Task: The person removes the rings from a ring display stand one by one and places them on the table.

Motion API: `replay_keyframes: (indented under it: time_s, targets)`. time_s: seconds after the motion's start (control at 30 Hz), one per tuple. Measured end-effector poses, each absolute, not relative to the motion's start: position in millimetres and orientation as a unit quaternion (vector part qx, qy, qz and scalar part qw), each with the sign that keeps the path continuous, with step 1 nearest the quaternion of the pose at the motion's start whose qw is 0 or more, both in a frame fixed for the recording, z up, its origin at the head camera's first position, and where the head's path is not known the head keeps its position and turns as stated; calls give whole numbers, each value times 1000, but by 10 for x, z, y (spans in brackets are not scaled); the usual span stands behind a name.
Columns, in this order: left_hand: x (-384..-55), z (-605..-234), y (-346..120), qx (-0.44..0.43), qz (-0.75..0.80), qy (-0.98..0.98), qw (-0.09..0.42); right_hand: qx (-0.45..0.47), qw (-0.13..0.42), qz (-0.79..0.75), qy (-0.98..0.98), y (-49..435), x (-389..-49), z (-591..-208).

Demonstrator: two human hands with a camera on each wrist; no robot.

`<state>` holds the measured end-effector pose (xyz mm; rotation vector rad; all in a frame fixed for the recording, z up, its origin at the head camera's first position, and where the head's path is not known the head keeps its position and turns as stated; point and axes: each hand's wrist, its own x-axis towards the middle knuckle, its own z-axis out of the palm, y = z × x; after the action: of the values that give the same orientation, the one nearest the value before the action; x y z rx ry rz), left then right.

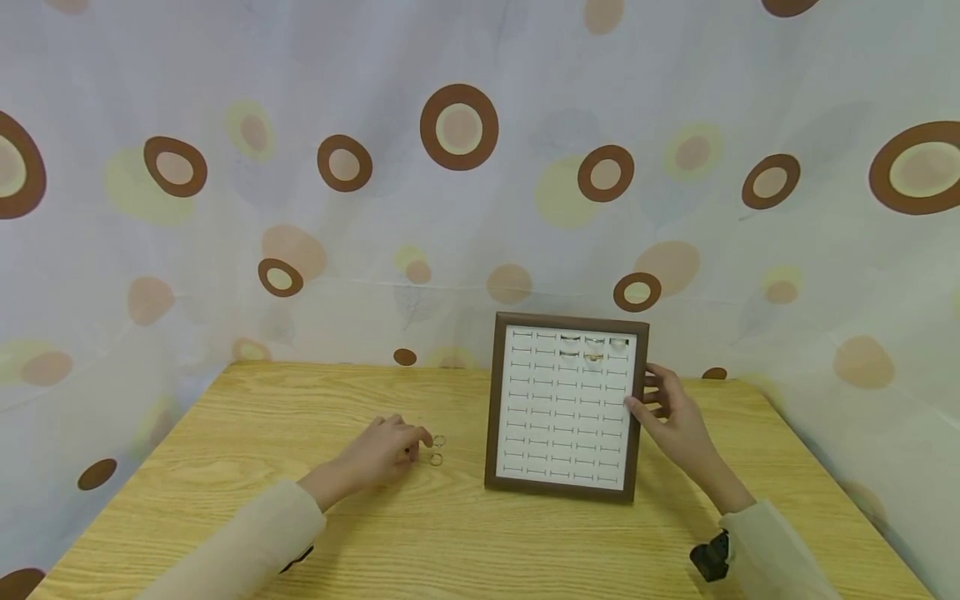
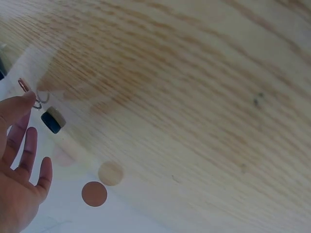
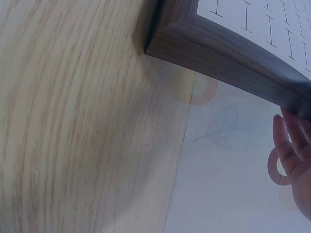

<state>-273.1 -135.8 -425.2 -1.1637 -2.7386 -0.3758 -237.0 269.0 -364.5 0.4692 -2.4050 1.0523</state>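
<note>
A ring display board (image 1: 564, 417), white with rows of slots inside a brown wooden frame, stands tilted on the table. Several rings (image 1: 593, 357) sit in its top rows. My right hand (image 1: 678, 425) holds the board's right side, thumb on the front edge and fingers behind. Left of the board, my left hand (image 1: 382, 454) reaches down to the tabletop, where its thumb and index finger pinch a silver ring (image 2: 38, 105). A copper-coloured ring (image 2: 23, 85) lies close by, and a wide dark ring (image 2: 50, 122) stands beneath the fingers.
The wooden table (image 1: 420, 533) reaches back to a patterned curtain (image 1: 525, 233) with brown and beige circles. A dark strapped device (image 1: 711, 557) is worn at the right wrist. The frame's lower corner (image 3: 165, 46) appears in the right wrist view.
</note>
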Motion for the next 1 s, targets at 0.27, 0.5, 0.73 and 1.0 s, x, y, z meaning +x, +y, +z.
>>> replay_keyframes:
  time_s: [0.27, 0.5, 0.73, 1.0]
  targets:
    - [-2716, -4261, -1370, -379, -122, -916, 50, 169, 236, 378, -879, 2686, -2366, -3643]
    - [-2724, -4275, -1375, -384, -128, -913, 43, 168, 235, 377, -880, 2692, -2368, -3648]
    - [-2740, -4245, -1363, -391, -126, -911, 50, 168, 237, 376, -880, 2701, -2375, -3658]
    - [-2772, -4017, -1232, -414, -112, -898, 100, 166, 236, 374, -881, 2704, -2375, -3664]
